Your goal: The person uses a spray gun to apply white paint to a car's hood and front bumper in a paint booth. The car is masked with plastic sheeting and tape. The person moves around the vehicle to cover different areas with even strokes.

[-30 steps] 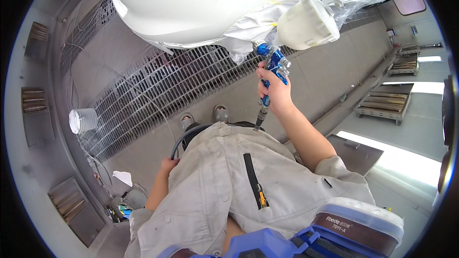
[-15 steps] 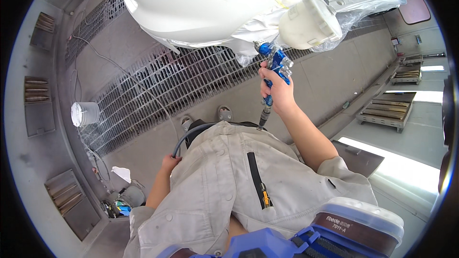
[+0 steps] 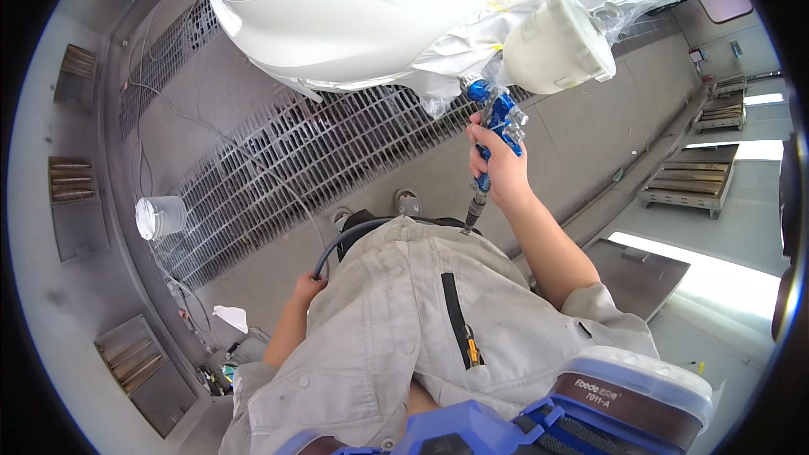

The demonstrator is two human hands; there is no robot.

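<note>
My right hand (image 3: 507,170) is wrapped round the grip of a blue spray gun (image 3: 495,108), held out ahead of my body. On top of the gun sits a cloudy white paint cup (image 3: 558,44), tilted to the right. The gun's nozzle points to the left, close to a glossy white car body panel (image 3: 337,21) edged with clear masking film and yellow tape. Low at my left side, my left hand (image 3: 310,288) is closed round a dark air hose (image 3: 339,241), which runs across my waist toward the gun.
Metal floor grating (image 3: 278,152) lies beneath the panel. A white bucket (image 3: 160,216) stands at the left, with a thin hose (image 3: 192,116) trailing over the floor near it. Slatted metal racks (image 3: 691,181) line the right wall. A respirator (image 3: 624,396) shows at the lower edge.
The spray gun and my right hand have shifted slightly right and down in the picture. The bucket and floor also sit a little further right. Both hands keep their hold.
</note>
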